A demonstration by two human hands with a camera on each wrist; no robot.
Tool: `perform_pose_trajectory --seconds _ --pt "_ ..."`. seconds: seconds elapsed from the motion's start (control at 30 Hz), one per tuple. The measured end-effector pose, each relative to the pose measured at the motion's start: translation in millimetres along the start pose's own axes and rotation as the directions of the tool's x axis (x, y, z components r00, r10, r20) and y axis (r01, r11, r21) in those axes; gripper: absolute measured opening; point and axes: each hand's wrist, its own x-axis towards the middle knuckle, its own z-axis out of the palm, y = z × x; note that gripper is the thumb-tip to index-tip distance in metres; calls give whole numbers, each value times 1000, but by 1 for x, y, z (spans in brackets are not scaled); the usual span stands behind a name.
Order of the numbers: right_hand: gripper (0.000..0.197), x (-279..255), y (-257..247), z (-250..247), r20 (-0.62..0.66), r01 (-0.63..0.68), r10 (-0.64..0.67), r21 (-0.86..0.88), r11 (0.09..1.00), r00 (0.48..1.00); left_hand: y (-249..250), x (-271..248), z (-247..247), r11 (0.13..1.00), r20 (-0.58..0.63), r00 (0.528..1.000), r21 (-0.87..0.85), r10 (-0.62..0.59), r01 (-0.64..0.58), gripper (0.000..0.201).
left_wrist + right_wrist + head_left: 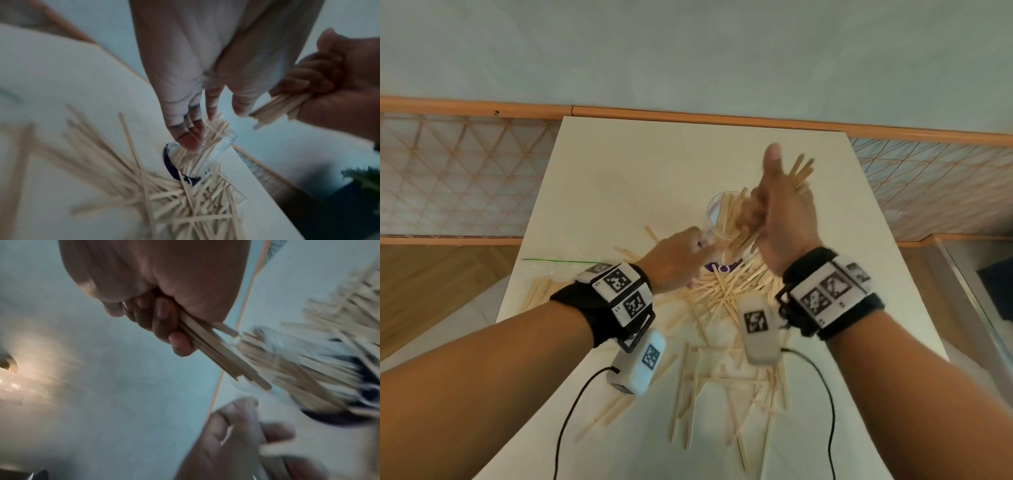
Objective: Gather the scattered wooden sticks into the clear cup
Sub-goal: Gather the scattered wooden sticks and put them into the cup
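Observation:
The clear cup point(717, 214) stands mid-table on a purple mark point(722, 268), packed with wooden sticks that lean to the right. My right hand point(760, 212) hovers just right of the cup's rim and grips a bundle of sticks point(799, 174) in curled fingers point(164, 324), with the bundle's lower end point(236, 363) pointing at the cup's mouth point(267, 344). My left hand point(698, 253) reaches in from the left with straight fingers point(191, 138), their tips against the cup's side point(222, 146). Loose sticks point(726, 298) lie heaped in front of the cup.
The white table point(619, 192) is narrow, with floor on both sides and a wall behind. More sticks point(722, 394) are strewn toward the near edge. A clear bag with a green zip line point(541, 291) holding sticks lies at the left edge.

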Motion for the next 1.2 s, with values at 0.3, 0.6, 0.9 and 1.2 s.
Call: perform_pose_trajectory --seconds 0.3,0.6,0.9,1.2 --pt "56 73 20 0 -130 24 -76 -364 931 989 -4 26 -5 853 54 992 507 113 -125 64" --pt "34 66 35 -17 26 115 -119 -526 843 993 0 12 -7 858 -10 981 486 194 -165 59" --pt "41 -78 49 -103 34 -13 114 -921 390 993 -87 -102 39 620 177 917 779 -357 91 61" --pt "26 -155 132 -106 -160 -317 512 -919 236 844 -101 -105 75 707 117 958 699 -261 108 30"
